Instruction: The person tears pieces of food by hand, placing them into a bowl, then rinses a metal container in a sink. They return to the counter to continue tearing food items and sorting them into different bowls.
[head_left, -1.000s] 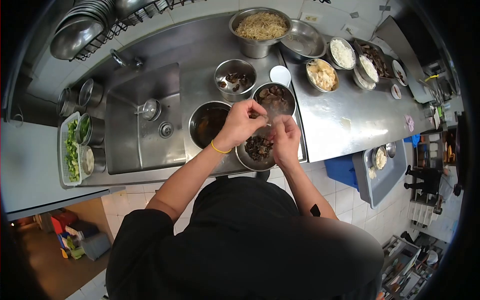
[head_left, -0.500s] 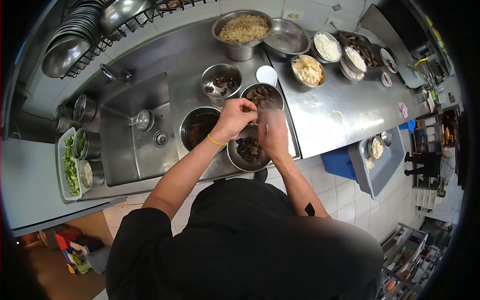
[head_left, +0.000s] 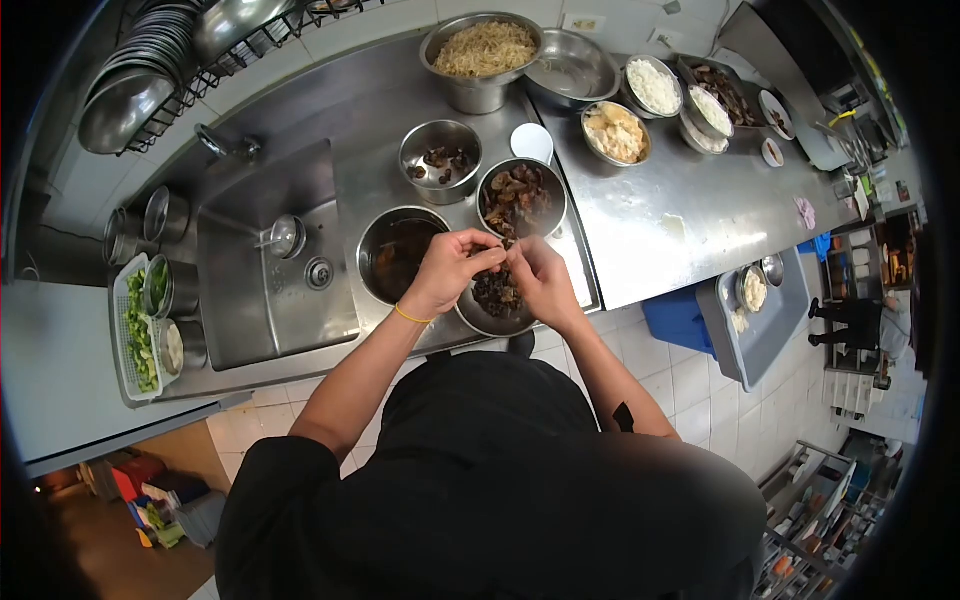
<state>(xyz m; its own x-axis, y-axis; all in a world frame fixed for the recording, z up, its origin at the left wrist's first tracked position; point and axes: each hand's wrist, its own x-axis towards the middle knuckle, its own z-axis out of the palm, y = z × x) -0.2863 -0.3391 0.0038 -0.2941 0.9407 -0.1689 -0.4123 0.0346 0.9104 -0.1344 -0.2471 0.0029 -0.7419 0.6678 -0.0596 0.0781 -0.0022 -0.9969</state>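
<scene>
My left hand (head_left: 452,268), with a yellow band at the wrist, is pinched closed above the gap between two bowls. My right hand (head_left: 543,280) meets it, fingertips closed on a small dark piece (head_left: 508,243) that both hands seem to hold. Below them a steel bowl (head_left: 480,322) contains dark brown pieces, partly hidden by my hands. Just beyond, another steel bowl (head_left: 562,207) holds larger brown pieces. A pot (head_left: 366,262) of dark liquid stands left of my left hand. Farther back is a pot (head_left: 412,150) with a few dark pieces.
A sink (head_left: 235,325) with a ladle lies left. At the back stand a bowl of shredded food (head_left: 485,50), an empty steel bowl (head_left: 570,70) and bowls of pale food (head_left: 615,135). A grey tub (head_left: 745,355) is at right. A person (head_left: 850,325) stands far right.
My right hand has come down from over the far bowl of brown pieces, and its fingertips now meet those of my left hand. My left hand has shifted slightly down and left.
</scene>
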